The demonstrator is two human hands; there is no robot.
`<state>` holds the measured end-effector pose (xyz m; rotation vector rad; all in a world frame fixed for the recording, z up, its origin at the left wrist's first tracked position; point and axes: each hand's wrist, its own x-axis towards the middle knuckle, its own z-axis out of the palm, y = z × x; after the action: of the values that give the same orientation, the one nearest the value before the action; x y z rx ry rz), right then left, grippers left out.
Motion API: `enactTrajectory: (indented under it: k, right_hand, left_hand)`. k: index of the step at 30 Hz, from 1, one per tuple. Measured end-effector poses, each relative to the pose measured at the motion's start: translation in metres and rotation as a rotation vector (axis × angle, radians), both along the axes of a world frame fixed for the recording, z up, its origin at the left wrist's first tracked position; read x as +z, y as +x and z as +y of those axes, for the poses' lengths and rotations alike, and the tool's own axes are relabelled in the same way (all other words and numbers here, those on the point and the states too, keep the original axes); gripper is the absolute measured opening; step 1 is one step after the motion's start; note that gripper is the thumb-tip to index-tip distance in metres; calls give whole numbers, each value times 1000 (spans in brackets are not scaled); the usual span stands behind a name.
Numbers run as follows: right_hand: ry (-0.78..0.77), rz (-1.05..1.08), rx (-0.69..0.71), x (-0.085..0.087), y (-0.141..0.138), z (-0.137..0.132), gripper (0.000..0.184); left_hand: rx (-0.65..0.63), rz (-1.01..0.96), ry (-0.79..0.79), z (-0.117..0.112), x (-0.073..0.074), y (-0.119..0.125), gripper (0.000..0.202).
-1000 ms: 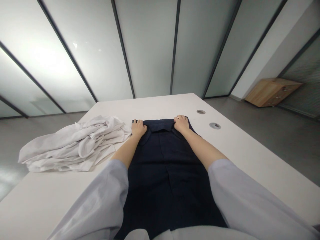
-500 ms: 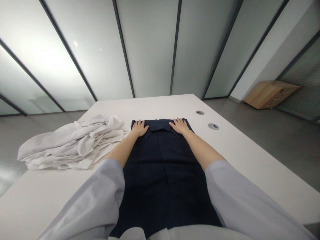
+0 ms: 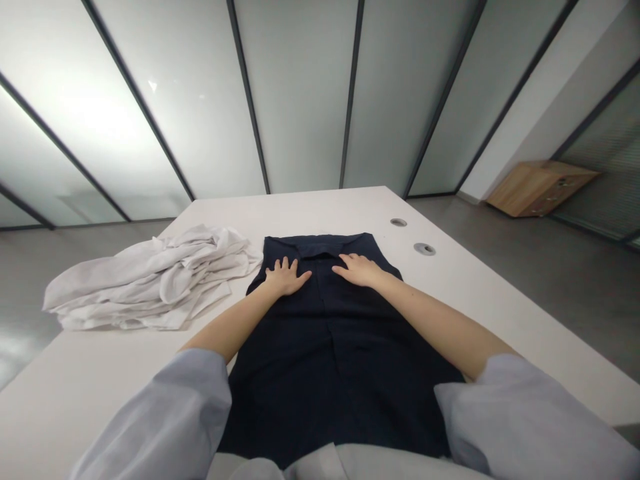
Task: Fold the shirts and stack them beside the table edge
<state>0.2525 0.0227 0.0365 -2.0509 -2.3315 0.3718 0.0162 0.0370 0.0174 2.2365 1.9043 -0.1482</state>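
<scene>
A dark navy garment [image 3: 325, 347], seemingly a shirt with a collar at its far end and a front seam down the middle, lies spread lengthwise before me. My left hand [image 3: 286, 277] rests flat on its upper left part, fingers spread. On the upper right, just below the collar, my right hand [image 3: 360, 271] lies with fingers stretched out and the thumb apart. Neither hand grips the cloth. The near end of the garment is hidden by my own clothing.
The white table [image 3: 295, 210] carries a loose heap of white clothes [image 3: 155, 280] on the left. Two round cable holes [image 3: 425, 249] sit near its right edge. Beyond stand frosted glass panels [image 3: 300, 100] and a wooden cabinet [image 3: 535, 188] on the floor.
Both hands have slid from the garment's far edge toward me, uncovering its far corners. They remain flat on the cloth, and the right hand has turned inward.
</scene>
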Motion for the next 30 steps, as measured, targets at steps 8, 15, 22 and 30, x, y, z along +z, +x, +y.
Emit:
enactTrajectory:
  k: [8,15,22,30]
  right_hand:
    - [-51,-22,-75,-33,-14,10,87]
    - [-11,-15,-98,-33,-9,73,78]
    - [75,-14,-74,-38,-6,88,71]
    - [104,-27,-84,-32,-3,62,75]
  left_hand:
    - [-32,11,121,35,-15,-2,86]
    - [-73,-12,276,55,-6,-11,68]
    - [-6,-13,188,17,-14,12,77]
    - [-8,-12,95,31,-17,13,90]
